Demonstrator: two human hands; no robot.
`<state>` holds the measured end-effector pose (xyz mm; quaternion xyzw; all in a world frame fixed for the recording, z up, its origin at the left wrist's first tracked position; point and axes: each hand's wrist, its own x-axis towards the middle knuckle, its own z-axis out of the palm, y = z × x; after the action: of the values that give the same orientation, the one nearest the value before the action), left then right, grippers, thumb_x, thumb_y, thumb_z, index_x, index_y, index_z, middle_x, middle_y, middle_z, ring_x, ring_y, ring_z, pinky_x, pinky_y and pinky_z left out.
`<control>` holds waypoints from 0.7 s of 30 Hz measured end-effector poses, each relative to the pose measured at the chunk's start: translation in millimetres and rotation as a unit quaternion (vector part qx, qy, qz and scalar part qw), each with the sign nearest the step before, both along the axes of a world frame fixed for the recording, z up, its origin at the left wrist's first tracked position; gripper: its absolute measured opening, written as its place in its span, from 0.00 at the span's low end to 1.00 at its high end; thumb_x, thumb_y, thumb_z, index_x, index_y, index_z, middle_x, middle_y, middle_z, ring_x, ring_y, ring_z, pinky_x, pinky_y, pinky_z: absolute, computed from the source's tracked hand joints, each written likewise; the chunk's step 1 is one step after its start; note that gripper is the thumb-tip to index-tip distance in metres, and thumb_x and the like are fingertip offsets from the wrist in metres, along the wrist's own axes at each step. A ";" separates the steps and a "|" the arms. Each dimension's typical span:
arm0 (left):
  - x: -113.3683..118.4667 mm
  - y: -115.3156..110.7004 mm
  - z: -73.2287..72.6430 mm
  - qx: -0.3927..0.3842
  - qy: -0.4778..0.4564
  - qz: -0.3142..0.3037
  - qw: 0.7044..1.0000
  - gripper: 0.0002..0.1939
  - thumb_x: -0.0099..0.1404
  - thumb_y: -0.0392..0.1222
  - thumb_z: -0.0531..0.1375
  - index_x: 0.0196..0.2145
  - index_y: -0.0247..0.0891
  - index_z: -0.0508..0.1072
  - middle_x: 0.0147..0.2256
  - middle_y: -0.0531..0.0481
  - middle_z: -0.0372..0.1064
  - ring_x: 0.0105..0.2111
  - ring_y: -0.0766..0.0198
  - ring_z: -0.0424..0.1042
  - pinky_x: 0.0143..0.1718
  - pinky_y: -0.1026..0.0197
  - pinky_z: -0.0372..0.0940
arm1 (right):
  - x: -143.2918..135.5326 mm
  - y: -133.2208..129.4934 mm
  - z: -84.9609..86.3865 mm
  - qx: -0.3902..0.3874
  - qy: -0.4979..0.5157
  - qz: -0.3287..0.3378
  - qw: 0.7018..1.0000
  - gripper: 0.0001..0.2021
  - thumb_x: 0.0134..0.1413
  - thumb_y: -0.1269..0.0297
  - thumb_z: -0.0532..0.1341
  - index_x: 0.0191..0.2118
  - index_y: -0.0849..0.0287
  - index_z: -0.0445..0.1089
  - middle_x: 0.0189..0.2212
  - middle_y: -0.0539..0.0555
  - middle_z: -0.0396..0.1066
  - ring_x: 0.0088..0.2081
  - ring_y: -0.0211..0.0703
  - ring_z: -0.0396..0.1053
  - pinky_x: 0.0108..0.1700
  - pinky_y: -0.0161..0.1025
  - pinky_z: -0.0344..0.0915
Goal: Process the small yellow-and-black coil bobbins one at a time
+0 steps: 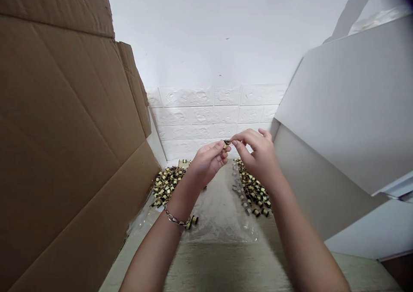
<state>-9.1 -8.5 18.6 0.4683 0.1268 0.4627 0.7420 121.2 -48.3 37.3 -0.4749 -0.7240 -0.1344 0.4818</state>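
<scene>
A small wire coil (226, 144), yellow-wrapped with black ends, is pinched between the thumb and fingers of my left hand (211, 158). Thin copper-coloured strands show at the coil near the left fingers. My right hand (254, 150) is at the coil's right end, thumb and forefinger pressed together; whatever lies between those tips is too small to make out. Both hands are raised above a clear plastic bag (219, 214) lying flat. Beneath my left wrist lie a few loose coils (193, 220).
A heap of similar coils (166, 184) lies on the left, and another pile (254, 189) on the right. A tall brown cardboard sheet (64, 133) walls the left side; white box panels (348, 102) stand on the right. Behind is a white brick-patterned wall (187, 97).
</scene>
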 end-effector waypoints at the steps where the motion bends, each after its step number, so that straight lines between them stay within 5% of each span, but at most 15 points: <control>1: 0.4 0.2 -0.4 -0.004 -0.001 0.002 1.000 0.08 0.55 0.40 0.58 0.28 0.31 0.68 0.26 0.52 0.64 0.24 0.75 0.64 0.27 0.71 0.60 | 0.8 0.8 -0.3 -0.007 0.009 -0.001 1.000 0.05 0.51 0.68 0.54 0.29 0.54 0.65 0.27 0.44 0.67 0.30 0.34 0.63 0.51 0.45 0.42; 12: 0.5 -1.8 0.2 -0.061 0.003 -0.070 0.996 0.08 0.58 0.41 0.56 0.30 0.31 0.67 0.26 0.53 0.62 0.23 0.76 0.61 0.27 0.71 0.59 | 5.9 -0.6 1.2 -0.025 0.019 0.009 0.999 0.05 0.48 0.67 0.54 0.25 0.56 0.64 0.23 0.44 0.66 0.29 0.35 0.63 0.52 0.46 0.40; 17: -1.4 3.0 1.0 0.006 0.084 0.011 0.996 0.20 0.56 0.55 0.53 0.33 0.33 0.68 0.30 0.48 0.65 0.26 0.71 0.62 0.26 0.69 0.57 | 7.7 2.3 0.2 -0.022 0.071 -0.011 0.997 0.05 0.46 0.66 0.55 0.22 0.56 0.64 0.21 0.44 0.65 0.27 0.35 0.62 0.52 0.49 0.41; 21: -4.1 -0.3 0.7 0.218 0.188 0.154 0.945 0.29 0.49 0.56 0.58 0.47 0.40 0.63 0.41 0.47 0.63 0.36 0.65 0.62 0.31 0.66 0.56 | 7.1 2.8 0.8 -0.008 0.113 -0.020 0.993 0.05 0.44 0.66 0.56 0.21 0.57 0.63 0.20 0.44 0.63 0.25 0.35 0.62 0.51 0.51 0.44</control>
<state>-13.2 -8.8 19.3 0.6718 0.2306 0.4909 0.5046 128.2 -45.5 38.1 -0.5051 -0.6565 -0.0842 0.5538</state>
